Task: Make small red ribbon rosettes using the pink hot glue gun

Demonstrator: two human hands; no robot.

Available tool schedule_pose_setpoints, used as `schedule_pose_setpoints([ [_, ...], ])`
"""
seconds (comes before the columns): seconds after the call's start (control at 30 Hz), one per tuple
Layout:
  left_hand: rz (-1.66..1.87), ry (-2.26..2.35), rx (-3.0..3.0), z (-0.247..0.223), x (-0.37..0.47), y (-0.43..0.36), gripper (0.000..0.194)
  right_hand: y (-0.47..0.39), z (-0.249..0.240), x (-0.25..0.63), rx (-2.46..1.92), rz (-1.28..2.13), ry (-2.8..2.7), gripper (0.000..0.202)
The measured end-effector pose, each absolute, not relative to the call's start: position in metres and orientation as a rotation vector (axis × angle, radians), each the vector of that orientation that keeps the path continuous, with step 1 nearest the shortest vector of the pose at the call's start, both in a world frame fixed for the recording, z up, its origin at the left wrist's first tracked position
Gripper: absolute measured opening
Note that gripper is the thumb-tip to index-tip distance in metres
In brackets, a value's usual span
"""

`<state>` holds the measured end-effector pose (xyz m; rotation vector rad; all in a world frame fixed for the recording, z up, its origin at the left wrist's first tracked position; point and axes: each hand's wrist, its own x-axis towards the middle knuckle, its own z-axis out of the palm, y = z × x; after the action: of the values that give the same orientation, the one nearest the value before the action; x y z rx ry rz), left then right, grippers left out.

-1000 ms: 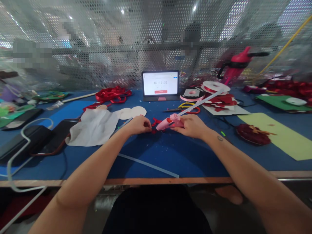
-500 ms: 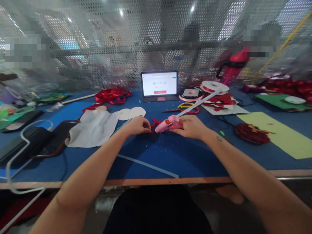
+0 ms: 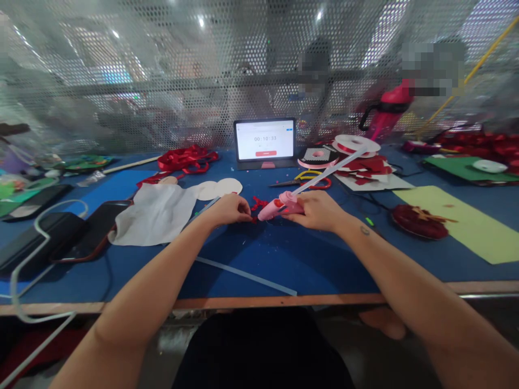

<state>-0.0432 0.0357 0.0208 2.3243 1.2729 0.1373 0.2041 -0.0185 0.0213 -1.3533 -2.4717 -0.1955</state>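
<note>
My right hand (image 3: 318, 210) is wrapped round a pink glue gun (image 3: 270, 209), with a long translucent glue stick (image 3: 328, 172) rising from its back to the upper right. The gun's nozzle points left, close to the fingertips of my left hand (image 3: 235, 209). Those fingers pinch a small dark red piece (image 3: 254, 220) just at the nozzle. Red ribbon scraps (image 3: 258, 203) lie right behind it on the blue table (image 3: 267, 259). Left of my left hand are white round pieces (image 3: 229, 187) and a pale cloth (image 3: 156, 213).
A second glue stick (image 3: 247, 276) lies near the front edge. Behind stand a tablet (image 3: 265, 139), scissors (image 3: 312, 181) and ribbon spools (image 3: 357, 145). Phones and a white cable (image 3: 40, 227) are at left, yellow paper (image 3: 466, 221) at right. A perforated metal screen rises behind.
</note>
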Motion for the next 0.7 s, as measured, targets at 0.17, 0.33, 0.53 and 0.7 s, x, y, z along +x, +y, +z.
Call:
schedule_pose_setpoints([
  [0.17,0.146,1.28,2.305,0.023,-0.042,0.034,0.024,-0.018,0.023,0.204,-1.37,-0.206,-2.467,0.034],
  [0.33,0.151,1.27,2.329,0.024,-0.042,0.033,0.026,-0.019,0.026,0.203,-1.386,-0.209,-2.466,0.033],
  [0.53,0.172,1.222,2.324,0.023,-0.043,0.034,0.022,-0.023,0.032,0.2,-1.36,-0.252,-2.486,0.029],
  [0.7,0.185,1.216,2.305,0.023,-0.044,0.033,0.021,-0.024,0.034,0.197,-1.365,-0.236,-2.522,0.03],
])
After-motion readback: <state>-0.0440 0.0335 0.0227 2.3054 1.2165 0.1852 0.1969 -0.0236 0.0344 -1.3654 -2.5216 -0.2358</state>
